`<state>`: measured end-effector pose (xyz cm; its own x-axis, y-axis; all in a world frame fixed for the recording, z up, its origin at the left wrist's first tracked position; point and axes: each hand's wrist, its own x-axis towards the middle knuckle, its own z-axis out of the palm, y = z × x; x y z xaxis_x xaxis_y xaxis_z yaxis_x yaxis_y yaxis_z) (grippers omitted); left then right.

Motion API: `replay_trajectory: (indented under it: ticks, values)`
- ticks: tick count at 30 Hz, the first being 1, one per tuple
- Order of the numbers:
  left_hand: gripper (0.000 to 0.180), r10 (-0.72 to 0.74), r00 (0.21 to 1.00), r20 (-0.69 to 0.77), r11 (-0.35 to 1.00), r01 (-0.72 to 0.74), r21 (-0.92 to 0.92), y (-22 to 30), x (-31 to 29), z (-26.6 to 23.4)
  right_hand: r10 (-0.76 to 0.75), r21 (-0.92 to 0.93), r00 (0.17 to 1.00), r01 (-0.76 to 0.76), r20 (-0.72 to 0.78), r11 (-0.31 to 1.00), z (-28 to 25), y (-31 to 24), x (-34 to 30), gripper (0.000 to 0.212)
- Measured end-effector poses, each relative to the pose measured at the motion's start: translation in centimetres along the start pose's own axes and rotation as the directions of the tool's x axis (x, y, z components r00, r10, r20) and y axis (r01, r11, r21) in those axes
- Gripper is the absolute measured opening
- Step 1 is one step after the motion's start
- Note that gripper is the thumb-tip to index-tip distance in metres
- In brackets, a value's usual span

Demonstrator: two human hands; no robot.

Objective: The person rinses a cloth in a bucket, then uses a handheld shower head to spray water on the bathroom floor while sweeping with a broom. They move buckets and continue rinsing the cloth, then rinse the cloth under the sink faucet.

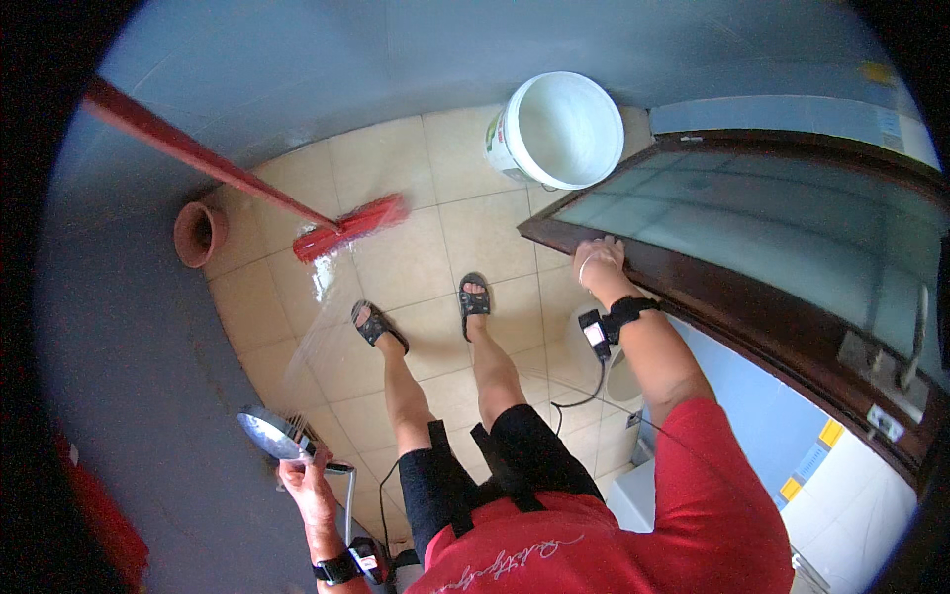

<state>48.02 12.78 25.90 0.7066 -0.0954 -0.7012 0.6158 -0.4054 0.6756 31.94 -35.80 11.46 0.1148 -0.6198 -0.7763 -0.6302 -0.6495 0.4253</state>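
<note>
My left hand point(311, 487) is closed around a chrome shower head point(265, 432) at the lower left. Thin streams of water run from it toward the tiled floor. A metal hose point(349, 505) hangs below that hand. My right hand point(600, 261) grips the lower edge of a door point(683, 275) with a dark brown frame and a frosted glass panel. Beyond my feet, a red broom point(366, 224) rests its head on wet tiles, and its long red handle point(198, 158) slants up to the left. The broom head looks blurred.
A white bucket point(503, 148) stands by the far wall, beside the door's corner. A pinkish vase-shaped container point(200, 235) is at the left wall. Beige tiles point(435, 342) lie under my sandalled feet. A black cable point(597, 388) hangs from my right wrist strap.
</note>
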Motion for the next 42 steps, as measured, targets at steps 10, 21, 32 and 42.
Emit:
replay_trajectory:
  ticks: [10, 21, 32, 42]
  values:
    - [0.015, -0.010, 0.997, -0.074, 1.000, 0.010, -0.003, 1.1, 2.1, 2.5, -0.181, 0.703, 0.921, -0.381, 0.344, -0.600, 1.7, -4.6, 17.6, 0.079]
    - [0.018, 0.025, 0.991, -0.135, 0.998, -0.034, -0.060, 1.2, 1.2, 1.3, -0.250, 0.747, 0.942, -0.330, 0.223, -0.577, 9.2, -4.7, 16.7, 0.024]
    - [0.023, 0.051, 0.973, -0.224, 0.969, -0.103, -0.226, 2.1, -4.4, -2.7, -0.379, 0.964, 0.898, -0.148, 0.225, 0.222, 18.3, -14.3, -4.1, 0.031]
    - [0.016, 0.218, 0.963, -0.161, 0.948, -0.248, -0.201, -2.9, -5.7, -8.7, -0.658, 0.732, 0.732, 0.349, 0.177, 0.585, 22.1, -37.5, -11.7, 0.077]
